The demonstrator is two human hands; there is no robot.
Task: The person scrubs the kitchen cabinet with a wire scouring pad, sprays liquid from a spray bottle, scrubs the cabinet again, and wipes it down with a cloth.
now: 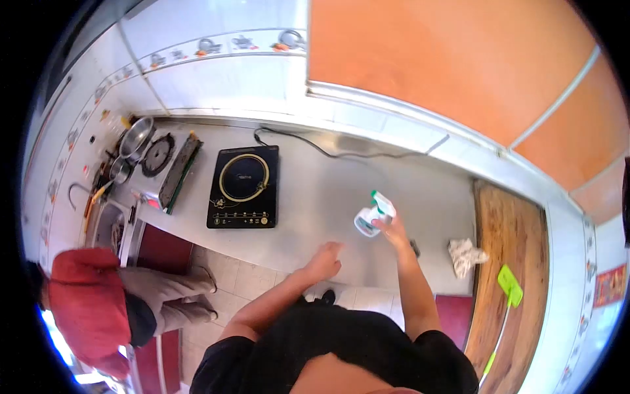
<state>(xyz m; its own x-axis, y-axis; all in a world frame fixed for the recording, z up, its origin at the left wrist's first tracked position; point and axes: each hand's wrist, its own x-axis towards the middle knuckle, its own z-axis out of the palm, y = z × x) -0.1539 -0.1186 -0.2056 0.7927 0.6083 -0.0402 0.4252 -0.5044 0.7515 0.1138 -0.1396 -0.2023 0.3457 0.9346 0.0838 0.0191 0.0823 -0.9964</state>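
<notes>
My right hand (pixel 392 231) is wrapped round a white spray bottle (pixel 369 222) with a green nozzle tip. The bottle leans over the steel counter (pixel 315 197), its nozzle pointing up and away from me; whether its base touches the counter I cannot tell. To the left, near the counter's front edge, my left hand (pixel 324 261) holds nothing. Its fingers are loosely bent, with one stretched toward the right. A black induction cooktop (pixel 243 187) lies flat on the counter beyond my left hand. Close to my right wrist is a small dark object (pixel 414 248), mostly hidden.
A crumpled cloth (pixel 464 256) lies at the counter's right, beside a wooden board (pixel 518 226) bearing a green fly swatter (pixel 510 286). A black cord (pixel 335 155) runs along the back. Leftward stand a gas stove (pixel 161 161), pots (pixel 136 139) and a person in red (pixel 88 308).
</notes>
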